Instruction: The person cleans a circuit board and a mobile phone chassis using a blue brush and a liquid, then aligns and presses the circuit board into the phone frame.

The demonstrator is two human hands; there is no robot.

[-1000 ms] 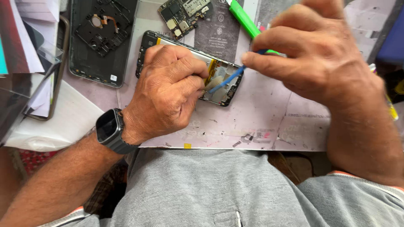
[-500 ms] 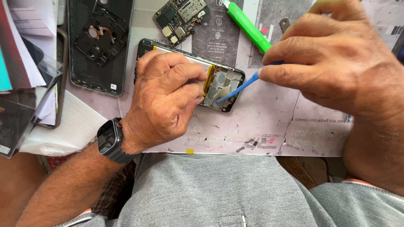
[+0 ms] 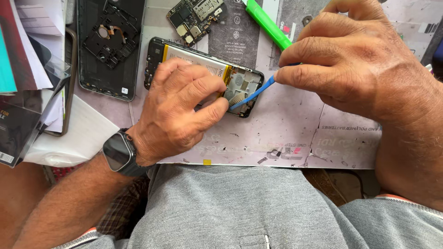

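Since the half-second-earlier view, the thin blue plastic pry tool [image 3: 251, 96] has slid a little deeper under the lower end of the opened black smartphone body [image 3: 203, 76], and the left thumb has crept closer to its tip; a full second back the tool lay higher across the frame. Judging from that, the prying is advancing along the bottom edge of the yellow-edged flat battery [image 3: 194, 60] rather than starting anew.

The right hand [image 3: 350, 69] pinches the blue tool between thumb and forefinger, the remaining fingers curled in above it. The tool's tip rests at the grey speaker area just beside the battery's end. The left hand [image 3: 177, 113] lies clenched over the phone, fingers pressing down on the battery and thumb braced near the tool tip, pinning the phone to the worn, scratched white work mat [image 3: 286, 133]. A dark smartwatch [image 3: 119, 152] sits on the left wrist.

Farther out, a green plastic-handled tool [image 3: 267, 24] lies on the mat just above the right hand's knuckles. A loose green circuit board [image 3: 194, 17] sits just above the phone, and a black rear phone housing [image 3: 110, 41] lies to its left. Papers and clear-wrapped packets [image 3: 32, 69] are stacked at the far left edge, with white folded paper [image 3: 78, 133] beneath them.
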